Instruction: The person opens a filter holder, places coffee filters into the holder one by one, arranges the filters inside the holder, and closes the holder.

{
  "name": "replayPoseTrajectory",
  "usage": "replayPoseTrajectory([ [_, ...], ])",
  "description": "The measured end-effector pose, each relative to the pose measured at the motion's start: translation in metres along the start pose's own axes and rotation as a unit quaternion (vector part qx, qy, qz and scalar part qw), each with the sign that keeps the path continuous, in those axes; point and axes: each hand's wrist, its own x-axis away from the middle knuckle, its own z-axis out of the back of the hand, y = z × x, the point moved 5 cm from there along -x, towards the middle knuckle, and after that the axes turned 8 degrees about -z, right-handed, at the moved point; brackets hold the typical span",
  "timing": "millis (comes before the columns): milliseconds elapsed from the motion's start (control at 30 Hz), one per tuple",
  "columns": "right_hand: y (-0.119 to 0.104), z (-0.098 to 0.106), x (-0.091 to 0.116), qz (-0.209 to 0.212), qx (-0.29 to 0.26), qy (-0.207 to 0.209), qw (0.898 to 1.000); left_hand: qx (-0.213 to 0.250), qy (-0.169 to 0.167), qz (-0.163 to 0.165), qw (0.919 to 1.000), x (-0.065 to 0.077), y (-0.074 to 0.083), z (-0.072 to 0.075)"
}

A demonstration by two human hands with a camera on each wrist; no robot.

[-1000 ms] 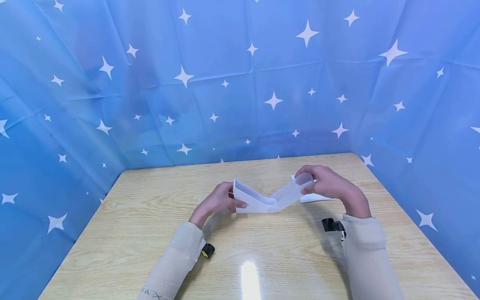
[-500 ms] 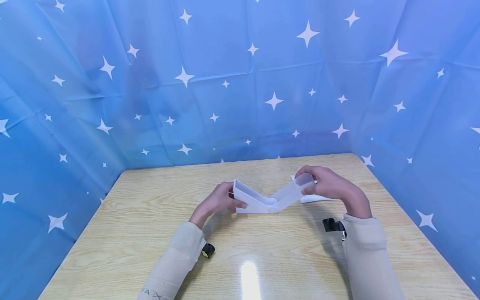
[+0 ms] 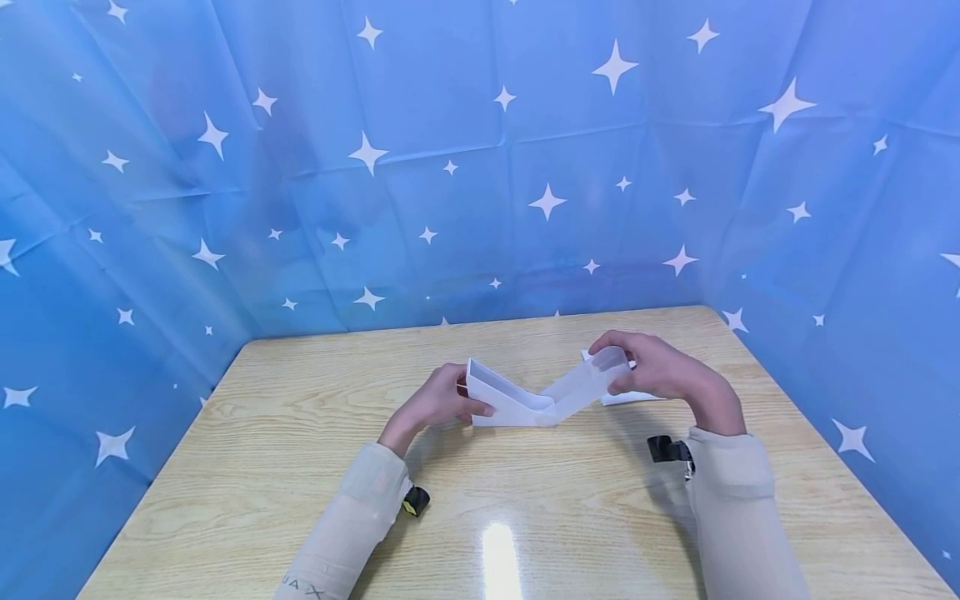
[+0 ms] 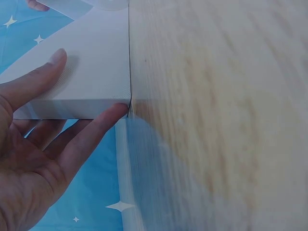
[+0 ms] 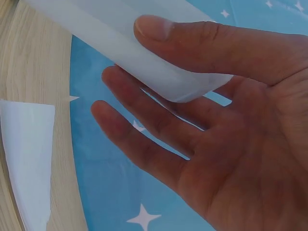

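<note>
Left hand (image 3: 442,395) grips white, wedge-shaped, plastic-looking case (image 3: 517,411) on bench (image 3: 315,408), likely steadying it; right hand (image 3: 658,367) pinches translucent-white flap (image 3: 576,390), raised toward far edge.

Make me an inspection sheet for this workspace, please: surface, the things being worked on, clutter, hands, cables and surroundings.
Surface: wood-grain table, with a bright reflection towards the near edge.
Job's things: white holder, lower edge on the table; translucent cover, slanting up to the right from the holder's end.
Clutter: white sheet, perhaps paper, on the table; partly hidden in the head view.
Hands: left hand grips the holder's end; right hand holds the cover's raised end, thumb over it.
Cables: nothing seen.
Surroundings: blue curtain with white stars, behind the table and along both sides.
</note>
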Motion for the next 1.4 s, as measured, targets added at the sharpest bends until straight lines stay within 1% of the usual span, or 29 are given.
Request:
replayPoseTrajectory([
  [100, 0.003, 0.001, 0.002, -0.002, -0.008, -0.010, 1.000, 0.004, 0.001, -0.002, 1.0000, 0.000, 0.000, 0.000],
  [300, 0.010, 0.003, 0.007, -0.015, -0.054, -0.055, 0.997, 0.008, 0.001, -0.002, 1.0000, 0.000, 0.000, 0.000],
  [400, 0.015, 0.005, 0.008, -0.020, -0.055, -0.057, 0.997, 0.005, 0.001, 0.002, 1.0000, 0.000, 0.000, 0.000],
  [533, 0.023, 0.008, 0.008, -0.031, -0.037, -0.031, 0.998, 0.001, 0.001, 0.002, 1.0000, 0.001, 0.001, 0.001],
  [700, 0.030, 0.014, 0.006, -0.029, 0.003, 0.026, 0.999, 0.000, 0.002, 0.003, 1.0000, 0.001, 0.000, 0.001],
  [800, 0.038, 0.018, 0.001, -0.030, 0.020, 0.076, 0.996, 0.001, 0.002, 0.005, 1.0000, 0.001, 0.000, 0.001],
  [900, 0.048, 0.021, -0.003, -0.037, 0.031, 0.123, 0.991, 0.000, 0.000, 0.002, 1.0000, 0.000, 0.001, 0.001],
  [967, 0.054, 0.022, -0.004, -0.046, 0.037, 0.144, 0.988, 0.000, -0.001, 0.002, 1.0000, 0.000, 0.001, 0.001],
  [1067, 0.065, 0.023, -0.003, -0.077, 0.045, 0.158, 0.983, 0.000, 0.001, 0.003, 1.0000, 0.000, 0.000, 0.000],
  [1167, 0.079, 0.023, -0.001, -0.130, 0.045, 0.165, 0.977, 0.001, 0.000, 0.002, 1.0000, 0.000, 0.000, 0.000],
  [1267, 0.091, 0.023, 0.003, -0.179, 0.036, 0.166, 0.969, 0.000, -0.002, 0.003, 1.0000, -0.001, -0.001, 0.000],
  [1400, 0.105, 0.019, 0.005, -0.216, 0.020, 0.152, 0.964, 0.000, -0.002, 0.005, 1.0000, 0.000, -0.002, 0.001],
])
